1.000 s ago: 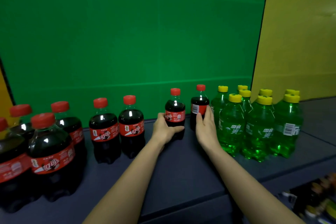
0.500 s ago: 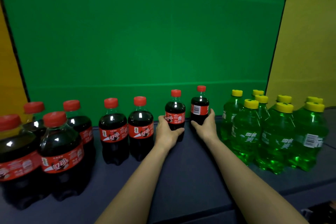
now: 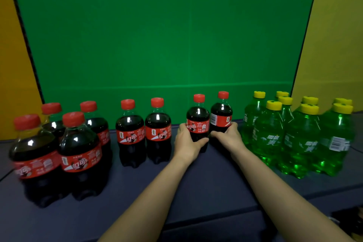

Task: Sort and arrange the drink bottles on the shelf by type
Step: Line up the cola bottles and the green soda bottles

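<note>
Two small cola bottles with red caps stand side by side at the middle of the dark shelf (image 3: 196,192). My left hand (image 3: 187,142) grips the left cola bottle (image 3: 197,119) low on its body. My right hand (image 3: 227,137) grips the right cola bottle (image 3: 221,115) around its base. Two more cola bottles (image 3: 144,131) stand just to the left, and several cola bottles (image 3: 59,143) cluster at the far left. Several green soda bottles (image 3: 298,135) with yellow caps are grouped on the right.
A green back panel (image 3: 167,35) closes the shelf behind the bottles, with yellow panels (image 3: 337,35) at both sides. A gap of bare shelf separates the held bottles from the green group. The shelf's front edge runs below my forearms.
My right hand went from lying flat beside the right cola bottle to gripping its base. The two held bottles have drawn away from the green group, leaving a gap. The camera view shifted left.
</note>
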### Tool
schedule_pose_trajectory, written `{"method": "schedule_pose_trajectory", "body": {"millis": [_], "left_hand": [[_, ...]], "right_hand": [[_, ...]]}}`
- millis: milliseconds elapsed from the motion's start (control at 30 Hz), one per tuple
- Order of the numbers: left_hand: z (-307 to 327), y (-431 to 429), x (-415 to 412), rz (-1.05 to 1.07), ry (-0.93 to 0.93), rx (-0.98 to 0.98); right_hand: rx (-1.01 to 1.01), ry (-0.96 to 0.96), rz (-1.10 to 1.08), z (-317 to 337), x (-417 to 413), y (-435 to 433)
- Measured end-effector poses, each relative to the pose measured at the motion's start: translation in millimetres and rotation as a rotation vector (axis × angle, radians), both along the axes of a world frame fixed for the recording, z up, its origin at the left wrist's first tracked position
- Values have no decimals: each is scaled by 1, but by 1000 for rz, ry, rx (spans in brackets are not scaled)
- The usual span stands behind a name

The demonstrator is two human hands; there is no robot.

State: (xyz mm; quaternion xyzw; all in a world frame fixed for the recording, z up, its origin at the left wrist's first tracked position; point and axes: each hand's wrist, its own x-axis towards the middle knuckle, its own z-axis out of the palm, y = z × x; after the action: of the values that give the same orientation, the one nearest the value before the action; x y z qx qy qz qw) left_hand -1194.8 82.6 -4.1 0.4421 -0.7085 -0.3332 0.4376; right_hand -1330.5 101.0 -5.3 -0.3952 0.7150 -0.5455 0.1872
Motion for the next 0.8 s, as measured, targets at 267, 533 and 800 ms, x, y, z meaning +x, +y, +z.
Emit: {"method": "schedule_pose_trajectory", "body": {"millis": [267,533,800], "left_hand": [[-1,33,28,-75,-24,-52],[-3,70,72,-1,-110,-221],[-7,82,129,88,-101,-244]], "right_hand": [[-46,75,108,-8,13,45],[-6,221,279,-7,35,102],[5,379,345,-9,80,112]]}}
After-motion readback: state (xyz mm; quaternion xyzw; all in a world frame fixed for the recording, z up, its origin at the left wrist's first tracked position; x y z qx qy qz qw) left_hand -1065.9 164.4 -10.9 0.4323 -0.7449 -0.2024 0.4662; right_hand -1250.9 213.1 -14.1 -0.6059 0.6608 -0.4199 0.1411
